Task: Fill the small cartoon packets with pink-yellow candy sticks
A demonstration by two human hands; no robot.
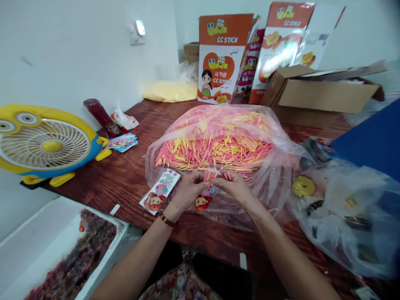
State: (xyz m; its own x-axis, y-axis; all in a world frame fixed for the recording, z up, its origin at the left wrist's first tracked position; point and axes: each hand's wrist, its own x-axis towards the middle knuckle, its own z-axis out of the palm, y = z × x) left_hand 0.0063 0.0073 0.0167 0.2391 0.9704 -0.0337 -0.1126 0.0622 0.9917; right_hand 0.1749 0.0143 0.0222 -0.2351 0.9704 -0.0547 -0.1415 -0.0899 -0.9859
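Note:
Both hands meet at a small see-through packet [206,192] printed with a red-haired cartoon figure, with pink and yellow sticks in its upper part. My left hand [190,189] pinches the packet's left side; a beaded bracelet is on that wrist. At the other side, my right hand [233,187] is closed at the packet's edge, and a few pink sticks show by its fingers. Just behind lies a large see-through bag [278,146] full of loose pink and yellow sticks [215,148]. A stack of flat printed packets [161,189] rests left of my left hand.
A yellow and blue fan [51,143] stands at left, near a dark red bottle [99,112], tissues [125,120] and cards [122,142]. Printed cartons [215,58] and an open cardboard box [325,96] stand behind. A white foam box [121,233] sits below left; plastic bags [343,208] lie right.

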